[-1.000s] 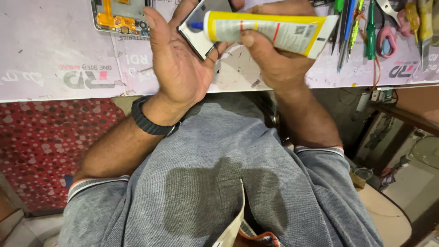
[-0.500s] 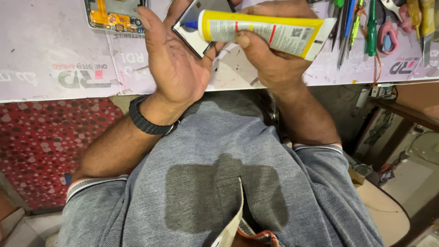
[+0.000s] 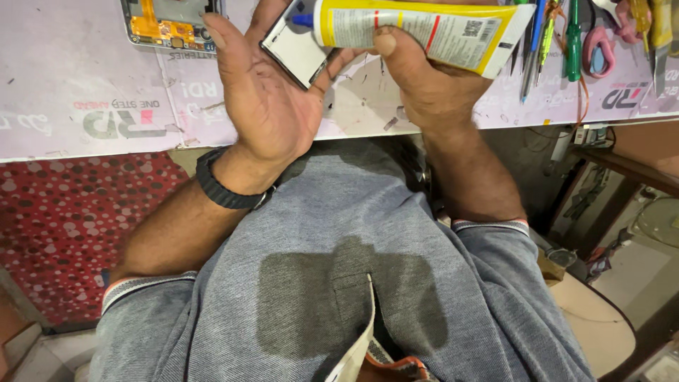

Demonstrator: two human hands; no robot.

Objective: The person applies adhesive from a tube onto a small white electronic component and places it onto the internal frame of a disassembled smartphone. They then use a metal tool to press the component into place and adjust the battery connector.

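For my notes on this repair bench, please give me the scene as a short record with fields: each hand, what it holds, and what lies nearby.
left hand: holds a thin flat white panel with a dark edge
right hand: grips a yellow squeeze tube with a blue nozzle
nozzle: points at the panel
worktop: pale printed mat
far left: opened phone frame with orange flex parts
far right: row of screwdrivers and pink-handled scissors

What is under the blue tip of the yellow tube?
The blue nozzle of the yellow tube, gripped by the right hand, sits over a flat white panel with a dark edge held in the left hand. The palm and tube cover part of the panel, so any glue there is unseen.
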